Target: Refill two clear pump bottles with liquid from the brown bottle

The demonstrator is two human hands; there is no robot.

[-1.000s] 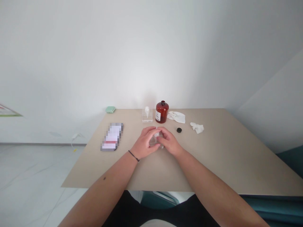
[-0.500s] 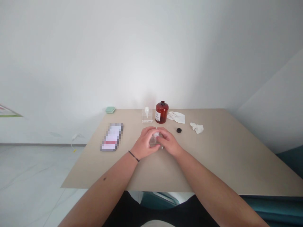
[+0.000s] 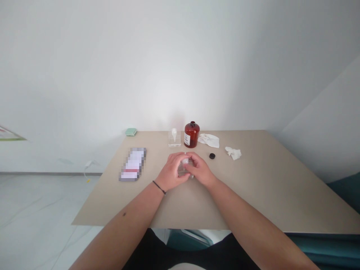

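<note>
In the middle of the table, my left hand [image 3: 172, 170] curves round the left side of a small clear container with a white part on top [image 3: 182, 169]. My right hand [image 3: 200, 168] closes on it from the right, its thumb lying across near the white part. Much of the container is covered by my fingers. Behind my hands stands a brown glass bottle [image 3: 191, 135] with a white label and an uncapped neck. To its left is a clear squarish container with a white pointed piece [image 3: 174, 138]. A small black cap [image 3: 212, 156] lies right of my right hand.
A phone with a blurred screen [image 3: 132, 165] lies on the left of the beige table [image 3: 112, 210]. A green square item [image 3: 131, 132] sits at the back left corner. Crumpled white tissues [image 3: 209, 140] lie behind, with another wad [image 3: 233, 153] farther right. A wall rises behind.
My right thumb and fingers have shifted slightly over the top of the clear container. Both hands stay round it, and the other things keep their places.
</note>
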